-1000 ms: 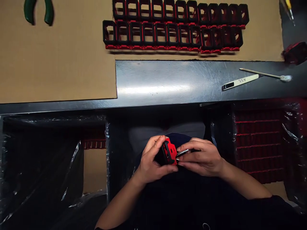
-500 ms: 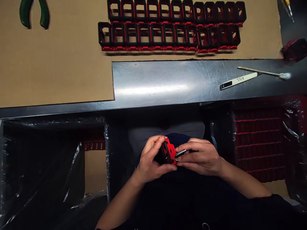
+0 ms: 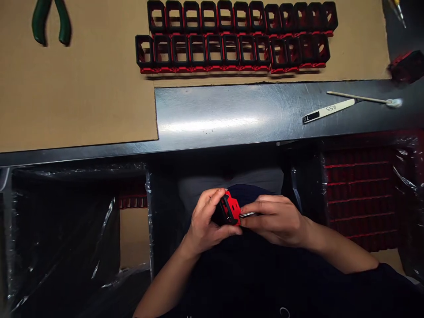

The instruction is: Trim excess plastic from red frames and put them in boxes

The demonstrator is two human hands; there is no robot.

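Observation:
Over my lap, below the table edge, my left hand [image 3: 205, 221] grips a small red and black plastic part [image 3: 229, 208] between thumb and fingers. My right hand [image 3: 276, 218] pinches a thin metal tool [image 3: 247, 215], its tip touching the red face of the part. What the tip does there is hidden by my fingers.
Two rows of several black and red frames [image 3: 232, 35] stand on cardboard [image 3: 82, 88] at the back. Green-handled pliers [image 3: 49, 22] lie far left. A white strip marked A55 [image 3: 327, 110] and a cotton swab [image 3: 364, 99] rest on the metal table [image 3: 215, 115]. Plastic-lined bins of red parts [image 3: 361, 194] flank my lap.
My hands have closed in slightly on the part, and my right fingers cover more of the metal tool. The view has shifted a little.

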